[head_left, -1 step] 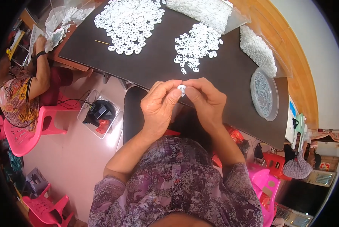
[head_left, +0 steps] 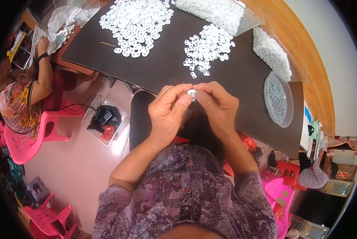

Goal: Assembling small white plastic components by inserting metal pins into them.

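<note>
Between my fingertips, just off the table's near edge, is a small white plastic piece [head_left: 192, 93] with a rounded top. My left hand [head_left: 168, 109] pinches it from one side and my right hand [head_left: 218, 105] from the other, thumbs and forefingers meeting around it. Fingers cover much of the piece. Beyond my hands, a loose pile of small white two-holed pieces [head_left: 208, 46] lies on the dark table [head_left: 158, 71]. Farther left spreads a bigger heap of rounded white pieces [head_left: 136, 24].
Clear bins of white parts [head_left: 272, 53] line the table's far right. A round dish of small metallic parts [head_left: 278, 99] sits near the right edge. A thin yellow stick [head_left: 108, 44] lies left. Another person [head_left: 27, 87] works at the left on a pink chair [head_left: 31, 139].
The white piece has turned slightly between my fingertips. Both hands hold almost the same place.
</note>
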`<state>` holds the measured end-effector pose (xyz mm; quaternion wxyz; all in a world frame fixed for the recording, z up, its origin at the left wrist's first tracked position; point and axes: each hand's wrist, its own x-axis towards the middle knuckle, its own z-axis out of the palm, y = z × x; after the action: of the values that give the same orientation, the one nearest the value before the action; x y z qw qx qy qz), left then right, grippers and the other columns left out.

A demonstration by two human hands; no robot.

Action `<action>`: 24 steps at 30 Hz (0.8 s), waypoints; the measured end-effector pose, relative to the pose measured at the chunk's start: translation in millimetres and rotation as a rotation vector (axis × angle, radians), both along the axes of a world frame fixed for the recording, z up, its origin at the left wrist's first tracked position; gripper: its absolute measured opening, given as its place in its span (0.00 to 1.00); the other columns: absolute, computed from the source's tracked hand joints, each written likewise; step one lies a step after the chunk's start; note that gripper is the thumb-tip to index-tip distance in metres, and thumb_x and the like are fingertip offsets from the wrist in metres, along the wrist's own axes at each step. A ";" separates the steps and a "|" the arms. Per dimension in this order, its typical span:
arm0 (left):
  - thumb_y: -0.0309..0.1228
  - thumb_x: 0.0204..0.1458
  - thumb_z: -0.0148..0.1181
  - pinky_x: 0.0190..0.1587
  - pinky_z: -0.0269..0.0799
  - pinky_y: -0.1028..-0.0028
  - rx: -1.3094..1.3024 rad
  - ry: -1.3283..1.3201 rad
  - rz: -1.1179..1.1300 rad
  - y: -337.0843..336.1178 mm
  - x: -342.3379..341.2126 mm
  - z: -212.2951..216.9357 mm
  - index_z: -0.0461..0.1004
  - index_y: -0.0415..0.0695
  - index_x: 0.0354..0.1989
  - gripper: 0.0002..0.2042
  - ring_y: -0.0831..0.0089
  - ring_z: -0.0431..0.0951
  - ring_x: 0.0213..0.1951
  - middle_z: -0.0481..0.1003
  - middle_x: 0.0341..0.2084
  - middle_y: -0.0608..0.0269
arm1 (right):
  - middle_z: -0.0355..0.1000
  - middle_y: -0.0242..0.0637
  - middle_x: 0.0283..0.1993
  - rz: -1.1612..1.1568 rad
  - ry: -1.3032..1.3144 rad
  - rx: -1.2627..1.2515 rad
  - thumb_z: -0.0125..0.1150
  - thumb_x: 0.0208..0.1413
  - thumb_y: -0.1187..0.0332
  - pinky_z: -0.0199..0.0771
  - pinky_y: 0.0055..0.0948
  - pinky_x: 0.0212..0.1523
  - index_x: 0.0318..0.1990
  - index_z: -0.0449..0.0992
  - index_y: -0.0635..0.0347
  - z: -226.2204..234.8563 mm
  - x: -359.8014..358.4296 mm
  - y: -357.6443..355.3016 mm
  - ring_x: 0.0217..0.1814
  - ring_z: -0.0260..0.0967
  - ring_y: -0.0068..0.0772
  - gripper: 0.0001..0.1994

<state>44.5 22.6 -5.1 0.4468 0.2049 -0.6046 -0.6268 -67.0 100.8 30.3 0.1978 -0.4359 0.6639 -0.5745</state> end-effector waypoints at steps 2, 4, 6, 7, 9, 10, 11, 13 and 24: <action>0.22 0.52 0.58 0.34 0.66 0.85 -0.048 -0.006 -0.039 -1.0 -0.1 0.1 0.73 0.34 0.45 0.11 0.84 0.68 0.32 0.70 0.31 0.68 | 0.72 0.29 0.34 0.002 -0.005 0.009 0.56 0.53 0.79 0.66 0.17 0.40 0.38 0.76 0.67 0.5 -1.8 -0.4 0.37 0.67 0.17 0.06; 0.22 0.52 0.58 0.35 0.66 0.85 -0.030 -0.015 -0.047 -0.5 0.6 1.5 0.73 0.34 0.45 0.12 0.84 0.68 0.32 0.70 0.30 0.68 | 0.72 0.30 0.34 0.001 -0.009 0.017 0.56 0.53 0.79 0.66 0.17 0.40 0.38 0.76 0.67 -0.3 -2.6 -0.4 0.37 0.67 0.17 0.06; 0.21 0.51 0.59 0.36 0.66 0.85 -0.013 -0.024 -0.057 -1.0 0.8 1.7 0.73 0.34 0.45 0.12 0.83 0.68 0.33 0.69 0.30 0.68 | 0.72 0.30 0.34 0.002 -0.077 -0.024 0.56 0.53 0.79 0.67 0.17 0.40 0.38 0.76 0.68 -2.9 -2.3 -0.7 0.38 0.67 0.18 0.06; 0.20 0.51 0.59 0.36 0.66 0.85 -0.036 -0.040 -0.059 -2.4 1.8 0.4 0.73 0.34 0.45 0.13 0.83 0.69 0.33 0.69 0.30 0.68 | 0.72 0.30 0.34 0.003 -0.078 -0.023 0.56 0.53 0.79 0.67 0.17 0.40 0.38 0.76 0.68 -2.5 -0.5 -1.3 0.38 0.67 0.18 0.06; 0.20 0.50 0.59 0.36 0.66 0.85 -0.057 -0.056 -0.059 -3.9 2.4 -2.7 0.73 0.34 0.45 0.13 0.83 0.69 0.33 0.69 0.30 0.68 | 0.72 0.30 0.34 -0.037 -0.282 -0.026 0.57 0.52 0.79 0.67 0.17 0.40 0.37 0.76 0.69 -1.1 4.3 -1.7 0.38 0.68 0.18 0.06; 0.20 0.50 0.59 0.37 0.66 0.85 -0.071 -0.062 -0.054 -4.1 2.2 -4.9 0.73 0.34 0.45 0.13 0.83 0.69 0.33 0.70 0.31 0.67 | 0.72 0.30 0.34 -0.038 -0.282 -0.025 0.57 0.52 0.79 0.67 0.17 0.40 0.37 0.76 0.69 -2.1 5.8 -1.8 0.38 0.68 0.18 0.06; 0.19 0.50 0.59 0.37 0.67 0.85 -0.085 -0.069 -0.050 -4.2 2.0 -6.3 0.73 0.35 0.45 0.13 0.83 0.70 0.33 0.71 0.31 0.67 | 0.72 0.30 0.34 -0.070 -0.268 -0.035 0.57 0.52 0.79 0.66 0.17 0.40 0.37 0.76 0.69 -3.1 7.0 -1.9 0.38 0.67 0.18 0.06; 0.19 0.50 0.59 0.36 0.67 0.85 0.086 0.012 -0.035 2.9 -1.5 -3.7 0.73 0.35 0.45 0.13 0.83 0.70 0.32 0.72 0.31 0.66 | 0.72 0.30 0.34 -0.100 -0.253 -0.046 0.57 0.52 0.80 0.66 0.16 0.40 0.37 0.76 0.69 -5.3 9.2 -2.6 0.38 0.67 0.17 0.06; 0.19 0.49 0.60 0.31 0.67 0.86 0.333 0.171 0.064 7.9 -8.1 0.0 0.74 0.34 0.41 0.10 0.84 0.70 0.28 0.74 0.29 0.65 | 0.72 0.29 0.35 -0.162 -0.208 -0.169 0.57 0.52 0.80 0.65 0.16 0.41 0.38 0.76 0.68 -11.7 18.1 -7.8 0.38 0.67 0.17 0.06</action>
<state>36.5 30.5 -5.1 0.4762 0.2414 -0.4454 -0.7187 -48.9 93.0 18.6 0.1810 -0.3343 0.6222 -0.6844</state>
